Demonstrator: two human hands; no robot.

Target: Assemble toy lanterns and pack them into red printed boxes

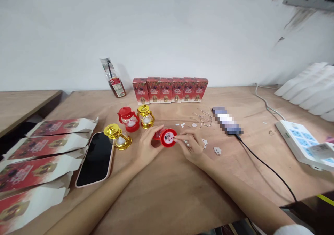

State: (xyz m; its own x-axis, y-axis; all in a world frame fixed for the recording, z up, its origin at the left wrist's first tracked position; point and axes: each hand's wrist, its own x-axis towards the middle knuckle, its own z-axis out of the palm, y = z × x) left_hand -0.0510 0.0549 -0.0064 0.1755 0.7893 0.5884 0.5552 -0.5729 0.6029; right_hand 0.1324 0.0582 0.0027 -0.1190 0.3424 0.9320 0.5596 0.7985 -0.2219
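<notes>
My left hand point(147, 144) grips a small red toy lantern point(167, 137) lying on its side, its round base turned toward me. My right hand point(191, 145) pinches at the white label area on that base with its fingertips. Just left of my hands stand three more lanterns: a gold one point(117, 136), a red one point(129, 119) and another gold one point(145, 116). Small white tabs point(217, 150) lie scattered on the wooden table point(167, 193) near my right hand.
A row of several red boxes point(170, 89) stands by the wall beside a leaning bottle point(114, 78). Flat unfolded cartons point(39, 158) and a phone point(96, 158) lie at left. Wire hooks point(204, 118), a cabled device point(227, 121) and a white power strip point(302, 143) are at right.
</notes>
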